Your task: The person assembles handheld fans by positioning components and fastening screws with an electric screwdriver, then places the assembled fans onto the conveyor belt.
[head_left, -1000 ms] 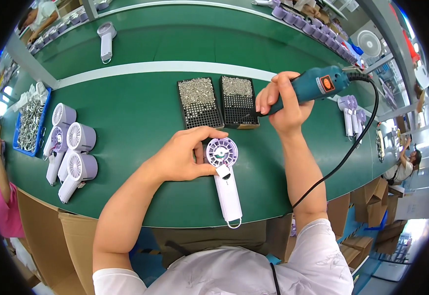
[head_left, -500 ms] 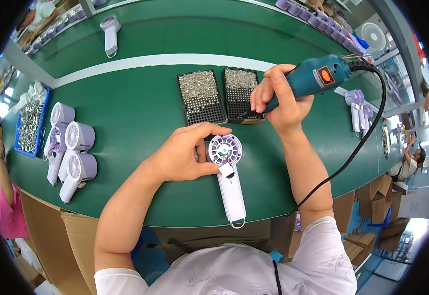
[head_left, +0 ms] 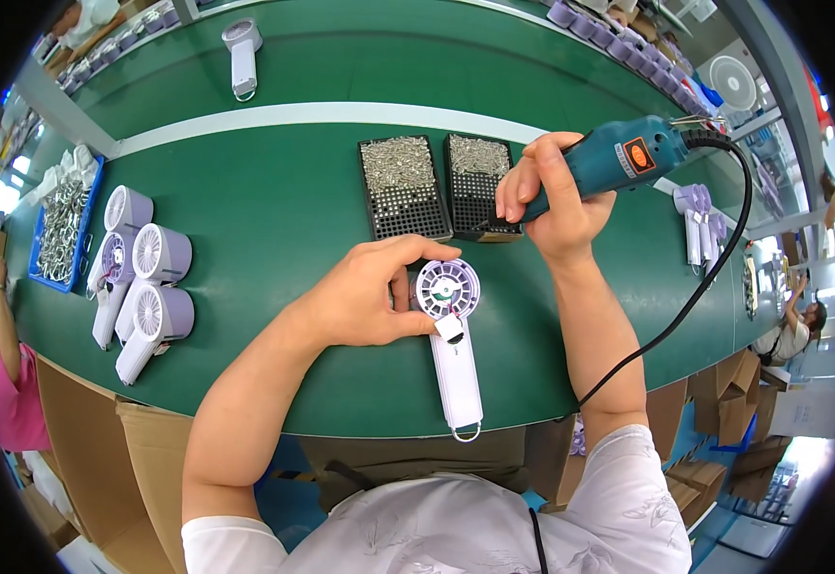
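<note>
My left hand (head_left: 369,292) grips a handheld fan (head_left: 456,373), thumb and fingers around its round purple head. The fan lies with its white handle and wire loop pointing toward me. Its open head shows spokes, coloured wires and a small white piece with a black part. In my right hand (head_left: 563,201) is a teal electric screwdriver (head_left: 618,158), held nearly level with a black cord trailing from its back. Its bit points left, over the right black screw tray (head_left: 480,182); whether it touches a screw I cannot tell. Beside it stands a second black screw tray (head_left: 404,187).
At left, several purple-and-white fans (head_left: 162,316) stand near a blue bin (head_left: 80,230) of metal loops. More fans (head_left: 700,225) lie at right. One fan (head_left: 242,59) lies on the green surface beyond the white rail (head_left: 341,114). Cardboard boxes (head_left: 97,450) sit below the table edge.
The lone fan beyond the rail has moved right. My view has shifted slightly, so the trays and held fan appear a bit farther right. Both hands keep their holds.
</note>
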`<state>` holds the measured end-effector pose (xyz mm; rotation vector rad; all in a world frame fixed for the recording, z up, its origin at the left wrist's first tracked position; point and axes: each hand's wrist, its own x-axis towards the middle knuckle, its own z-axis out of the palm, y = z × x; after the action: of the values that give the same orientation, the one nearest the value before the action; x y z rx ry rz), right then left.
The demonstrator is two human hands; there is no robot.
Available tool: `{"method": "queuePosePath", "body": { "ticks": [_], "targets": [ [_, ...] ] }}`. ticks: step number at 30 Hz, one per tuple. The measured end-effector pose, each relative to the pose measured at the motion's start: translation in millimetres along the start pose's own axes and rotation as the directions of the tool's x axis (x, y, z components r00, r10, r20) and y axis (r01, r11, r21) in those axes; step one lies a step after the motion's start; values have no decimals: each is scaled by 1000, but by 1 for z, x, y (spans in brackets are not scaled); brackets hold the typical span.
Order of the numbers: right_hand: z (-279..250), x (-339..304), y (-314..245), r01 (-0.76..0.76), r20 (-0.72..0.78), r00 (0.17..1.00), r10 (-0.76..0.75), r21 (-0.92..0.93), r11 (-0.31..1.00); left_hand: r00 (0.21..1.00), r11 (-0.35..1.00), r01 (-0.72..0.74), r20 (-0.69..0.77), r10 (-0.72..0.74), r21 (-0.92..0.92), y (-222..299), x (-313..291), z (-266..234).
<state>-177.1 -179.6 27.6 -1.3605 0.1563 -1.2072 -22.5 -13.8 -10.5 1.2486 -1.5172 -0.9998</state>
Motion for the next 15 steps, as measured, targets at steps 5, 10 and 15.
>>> {"method": "queuePosePath", "body": {
  "ticks": [5,10,15],
  "targets": [
    [3,-2,0,-7,48,999,14,-153,988,1000,1000,20,6,-20,-8,0,-1,0],
    [15,-1,-2,-24,34,999,35,-276,961,1000,1000,21,10,-21,-5,1,-2,-3],
    [12,0,-6,7,-10,1000,-9,-210,978,999,999,50,17,-50,13,6,0,-2]
  ]
}}
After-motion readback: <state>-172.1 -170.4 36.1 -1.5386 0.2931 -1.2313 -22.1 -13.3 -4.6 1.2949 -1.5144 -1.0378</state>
